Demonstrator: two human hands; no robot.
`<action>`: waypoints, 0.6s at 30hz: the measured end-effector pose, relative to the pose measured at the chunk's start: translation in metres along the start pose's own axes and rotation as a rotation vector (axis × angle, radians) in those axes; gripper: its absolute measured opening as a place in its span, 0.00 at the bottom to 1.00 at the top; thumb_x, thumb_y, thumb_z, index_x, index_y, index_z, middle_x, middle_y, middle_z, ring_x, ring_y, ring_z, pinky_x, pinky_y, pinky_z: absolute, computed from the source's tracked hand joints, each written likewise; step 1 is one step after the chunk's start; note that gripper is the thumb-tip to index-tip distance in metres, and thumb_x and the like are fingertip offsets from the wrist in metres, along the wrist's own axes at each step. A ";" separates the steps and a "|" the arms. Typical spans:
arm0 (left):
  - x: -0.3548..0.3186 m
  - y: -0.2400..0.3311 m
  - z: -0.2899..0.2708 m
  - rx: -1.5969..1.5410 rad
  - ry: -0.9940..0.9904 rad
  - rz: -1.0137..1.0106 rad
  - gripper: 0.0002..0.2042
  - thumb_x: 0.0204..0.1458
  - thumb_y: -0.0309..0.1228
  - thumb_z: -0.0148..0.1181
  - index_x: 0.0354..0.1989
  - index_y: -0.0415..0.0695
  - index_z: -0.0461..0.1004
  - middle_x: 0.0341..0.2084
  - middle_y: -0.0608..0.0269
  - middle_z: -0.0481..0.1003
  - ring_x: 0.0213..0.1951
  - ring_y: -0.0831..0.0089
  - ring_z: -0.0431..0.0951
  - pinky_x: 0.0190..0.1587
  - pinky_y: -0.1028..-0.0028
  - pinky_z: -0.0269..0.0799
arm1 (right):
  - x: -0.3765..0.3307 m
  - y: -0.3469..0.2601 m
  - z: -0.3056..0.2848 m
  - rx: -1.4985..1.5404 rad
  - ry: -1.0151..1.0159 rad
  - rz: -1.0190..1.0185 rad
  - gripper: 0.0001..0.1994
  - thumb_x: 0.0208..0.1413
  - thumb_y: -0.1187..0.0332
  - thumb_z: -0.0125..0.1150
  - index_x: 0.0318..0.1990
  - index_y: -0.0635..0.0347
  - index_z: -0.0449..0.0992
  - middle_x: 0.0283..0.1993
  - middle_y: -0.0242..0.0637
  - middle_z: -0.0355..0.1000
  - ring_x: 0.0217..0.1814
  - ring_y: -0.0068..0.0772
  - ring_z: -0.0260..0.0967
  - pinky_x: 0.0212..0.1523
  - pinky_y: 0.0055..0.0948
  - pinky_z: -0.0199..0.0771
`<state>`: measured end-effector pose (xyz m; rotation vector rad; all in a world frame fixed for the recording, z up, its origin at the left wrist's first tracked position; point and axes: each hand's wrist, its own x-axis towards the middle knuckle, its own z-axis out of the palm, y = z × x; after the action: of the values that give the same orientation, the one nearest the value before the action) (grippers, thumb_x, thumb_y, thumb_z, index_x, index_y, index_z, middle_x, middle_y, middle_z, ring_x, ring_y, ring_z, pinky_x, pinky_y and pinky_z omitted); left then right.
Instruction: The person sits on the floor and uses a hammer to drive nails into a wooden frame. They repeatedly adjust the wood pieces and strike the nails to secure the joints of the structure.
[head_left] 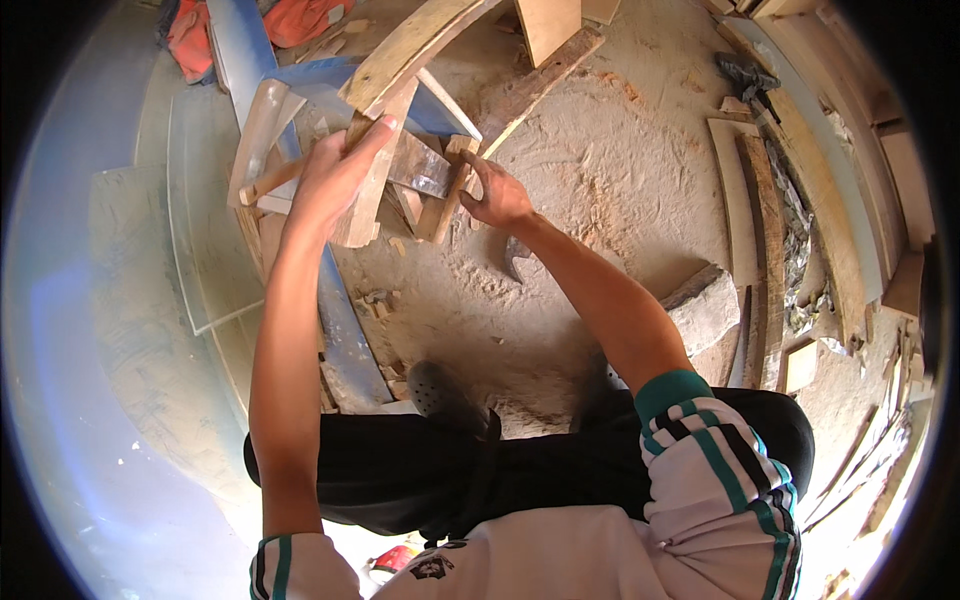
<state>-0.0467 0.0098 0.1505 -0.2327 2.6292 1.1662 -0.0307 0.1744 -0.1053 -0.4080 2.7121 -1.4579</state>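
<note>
In front of me, my left hand [338,175] is closed around an upright wooden piece [368,205], thumb along its upper part. A long, pale curved board [415,50] rises from beside that thumb toward the far edge. My right hand [497,195] is closed at a narrow wooden bar [455,190], thumb and fingers on its right side. Between the hands sits a flat brown piece with a shiny surface [418,165]; how it joins the wood I cannot tell. A rounded wooden piece [262,140] stands left of my left hand.
A blue-grey beam [350,335] runs along the floor at left, beside glass-like sheets [200,220]. A dark curved metal piece [517,260] lies under my right forearm. A stone block [702,305] and long boards [765,250] lie at right. Wood scraps [378,303] litter the floor.
</note>
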 end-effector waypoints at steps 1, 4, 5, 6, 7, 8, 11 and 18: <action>0.005 -0.004 -0.001 0.004 -0.018 -0.004 0.27 0.55 0.54 0.62 0.40 0.36 0.79 0.30 0.69 0.75 0.33 0.79 0.70 0.39 0.75 0.67 | -0.001 0.001 0.001 -0.019 0.026 0.006 0.42 0.50 0.55 0.67 0.69 0.60 0.54 0.64 0.51 0.65 0.66 0.53 0.62 0.65 0.43 0.66; 0.011 -0.013 -0.007 -0.019 -0.074 -0.004 0.29 0.55 0.55 0.60 0.42 0.35 0.79 0.33 0.65 0.77 0.36 0.77 0.73 0.43 0.74 0.68 | 0.001 -0.006 0.005 -0.066 0.053 -0.032 0.42 0.50 0.53 0.66 0.69 0.59 0.55 0.65 0.52 0.64 0.68 0.55 0.59 0.66 0.43 0.63; 0.007 -0.010 -0.006 -0.056 -0.097 0.004 0.29 0.55 0.56 0.60 0.43 0.35 0.79 0.34 0.64 0.78 0.38 0.76 0.74 0.44 0.74 0.69 | 0.001 -0.014 0.005 -0.078 0.050 -0.052 0.42 0.51 0.52 0.66 0.69 0.59 0.55 0.66 0.53 0.63 0.69 0.55 0.59 0.67 0.43 0.62; 0.005 -0.007 -0.007 -0.092 -0.119 0.012 0.30 0.55 0.56 0.60 0.44 0.35 0.79 0.36 0.62 0.78 0.40 0.74 0.75 0.46 0.73 0.69 | 0.000 -0.022 0.005 -0.070 0.041 -0.037 0.43 0.50 0.50 0.67 0.69 0.59 0.55 0.66 0.52 0.63 0.69 0.55 0.59 0.67 0.43 0.62; 0.003 -0.008 -0.008 -0.091 -0.123 -0.013 0.29 0.55 0.56 0.60 0.46 0.37 0.79 0.40 0.58 0.79 0.44 0.72 0.76 0.49 0.72 0.69 | -0.001 -0.031 0.005 -0.062 0.032 -0.022 0.44 0.49 0.49 0.68 0.69 0.60 0.55 0.65 0.52 0.64 0.68 0.55 0.59 0.67 0.43 0.62; 0.002 -0.007 -0.008 -0.095 -0.129 -0.014 0.30 0.55 0.56 0.60 0.47 0.37 0.79 0.41 0.57 0.79 0.45 0.71 0.76 0.50 0.71 0.69 | -0.001 -0.038 0.003 -0.053 0.031 -0.004 0.46 0.48 0.47 0.69 0.69 0.60 0.55 0.65 0.52 0.64 0.68 0.55 0.60 0.67 0.43 0.62; 0.003 -0.006 -0.009 -0.095 -0.149 -0.013 0.31 0.54 0.57 0.60 0.51 0.38 0.77 0.45 0.54 0.78 0.49 0.70 0.75 0.53 0.70 0.68 | 0.006 -0.039 0.011 -0.117 0.061 0.018 0.48 0.46 0.45 0.71 0.68 0.62 0.56 0.64 0.53 0.65 0.68 0.53 0.60 0.67 0.42 0.62; 0.002 -0.005 -0.010 -0.083 -0.151 -0.065 0.36 0.54 0.60 0.58 0.57 0.38 0.74 0.51 0.51 0.75 0.55 0.65 0.72 0.58 0.68 0.65 | 0.006 -0.028 0.020 -0.160 0.062 -0.076 0.40 0.49 0.52 0.70 0.64 0.66 0.60 0.58 0.51 0.68 0.63 0.52 0.63 0.63 0.41 0.66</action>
<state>-0.0487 -0.0008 0.1531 -0.2344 2.4282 1.2226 -0.0276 0.1413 -0.0930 -0.4851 2.9048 -1.2948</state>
